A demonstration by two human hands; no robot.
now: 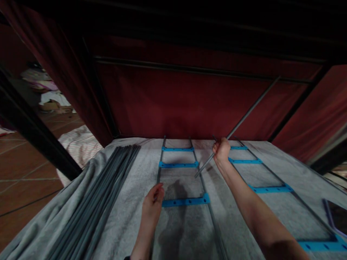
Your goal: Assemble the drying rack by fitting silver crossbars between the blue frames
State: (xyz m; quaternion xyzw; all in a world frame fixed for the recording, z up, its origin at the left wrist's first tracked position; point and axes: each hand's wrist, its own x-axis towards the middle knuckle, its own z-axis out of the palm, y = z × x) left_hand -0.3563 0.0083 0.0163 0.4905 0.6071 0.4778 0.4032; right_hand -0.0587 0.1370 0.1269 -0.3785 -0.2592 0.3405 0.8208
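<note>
My right hand (222, 150) is closed around a long grey rod (251, 110). The rod slants from low over the cloth up to the right, in front of the red curtain. My left hand (153, 199), fingers curled together, is at the left side of a ladder-like frame by a blue crosspiece (187, 201); whatever its fingers hold is hidden. This frame has two grey side rods (195, 156) joined by blue strips with holes. To the right, partly behind my right arm, lies a similar frame with blue strips (272, 189).
A bundle of grey rods (100, 198) lies on the grey cloth (130, 213) at left. A phone-like dark device (337, 216) rests at the right edge. Dark posts (35, 126) and a red curtain (173, 104) enclose the surface. Beyond are floor tiles and piled cloth.
</note>
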